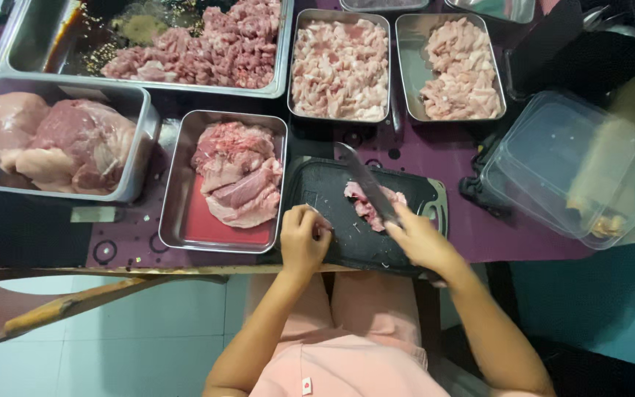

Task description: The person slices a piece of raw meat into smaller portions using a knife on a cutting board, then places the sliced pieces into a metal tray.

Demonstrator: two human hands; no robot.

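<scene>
My right hand (422, 239) grips a knife (365, 180) whose blade lies across a small pile of pink raw meat pieces (367, 204) on a black cutting board (325, 191). My left hand (304, 237) rests on the board's left edge with its fingers curled, pinching what looks like a small scrap of meat. Just left of the board, a steel tray (185, 220) holds thick raw meat slices (240, 180).
Steel trays line the purple table: large meat chunks (49, 140) at left, marinated cut meat (207, 48) at the back, two trays of pale diced meat (339, 66) (458, 70). Stacked clear plastic containers (567, 162) sit at right. A wooden stick (75, 301) lies below the table edge.
</scene>
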